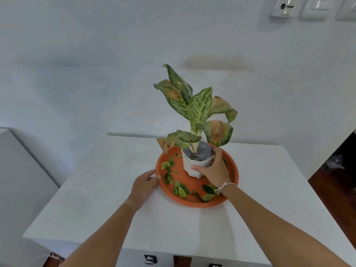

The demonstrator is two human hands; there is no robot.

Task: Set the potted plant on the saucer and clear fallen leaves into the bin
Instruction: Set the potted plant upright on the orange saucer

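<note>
A white faceted pot [189, 164] with a speckled green plant [196, 108], some leaves browned, stands on the round orange saucer [194, 203] on a white table [107, 199]. My right hand [212, 171] is wrapped around the pot's right side, thumb across its front. The fingers of my left hand [144, 185] touch the saucer's left rim. Several small green fallen leaves [180, 189] lie in the saucer to the left of and in front of the pot. No bin is in view.
The table stands against a white wall. A lower white surface [21, 170] lies to the left. At the right, dark wooden floor [335, 193] shows past the table edge. Wall switches [312, 8] sit at the top right.
</note>
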